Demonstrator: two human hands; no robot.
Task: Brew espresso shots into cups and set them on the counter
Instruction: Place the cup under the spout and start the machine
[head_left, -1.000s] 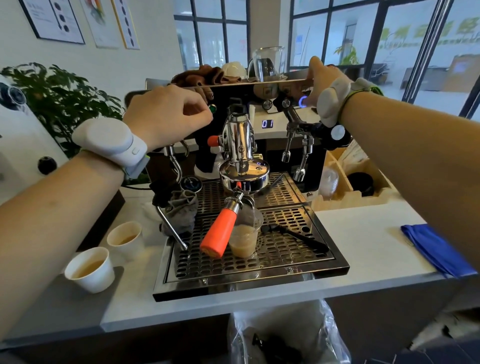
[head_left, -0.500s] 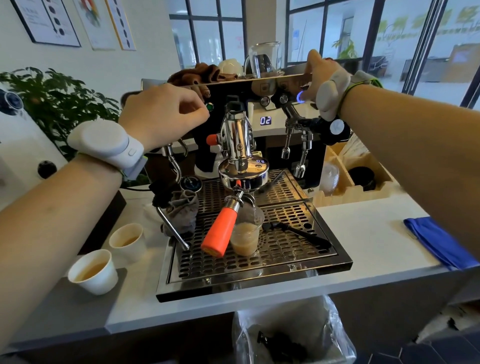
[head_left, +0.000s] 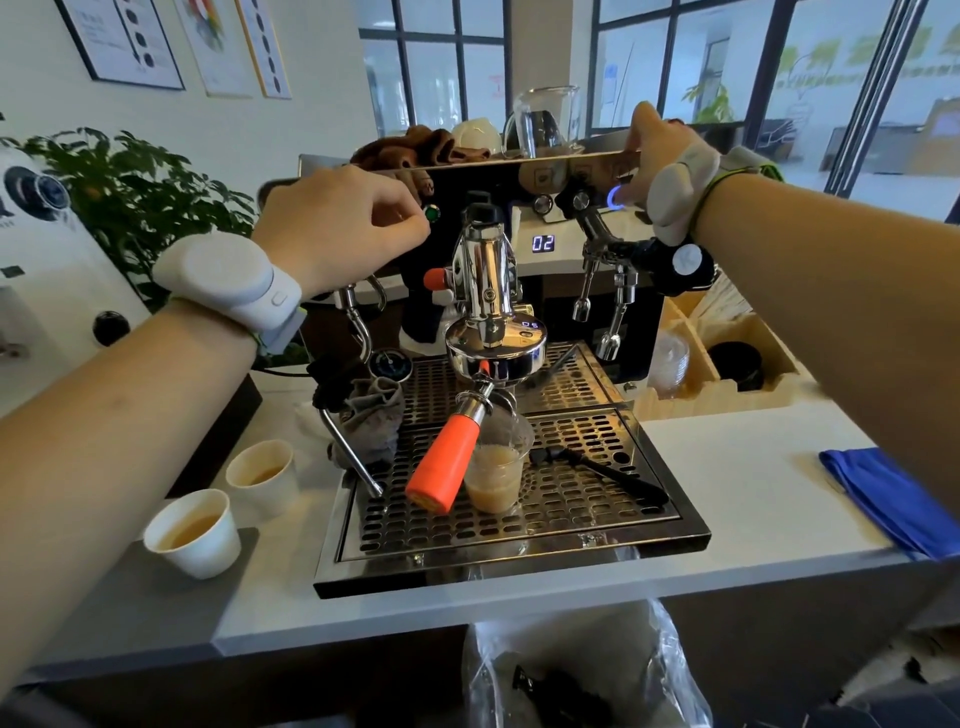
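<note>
Step in hand: you are brewing a shot — the timer display is reading 02, so by my reading the pull is only just starting.
Left hand: your grip is curling in, fingertips at the small green light on the machine front; whether it is pinching a knob there I cannot tell.
Right hand: your thumb is lying on the top edge of the espresso machine while the fingers are reaching down beside the blue-lit ring button; the grip itself is hidden behind the wrist, so I cannot tell whether it is spread or pressing.
Portafilter: it is sitting locked in the group head, orange handle pointing toward you.
Clear cup: it is standing on the drip tray under the spout, just beside the handle, already holding pale brown liquid to about half.
Finished cups: two white paper cups are waiting on the bench to the left of the tray, each holding coffee.
Next move: I judge you are needing to watch the fill, stop the flow at the button, then lift the clear cup out sideways — clear of the orange handle — and set it on the bench.
Care: the thin cup is looking soft, so a light grip is probably suiting it.
</note>
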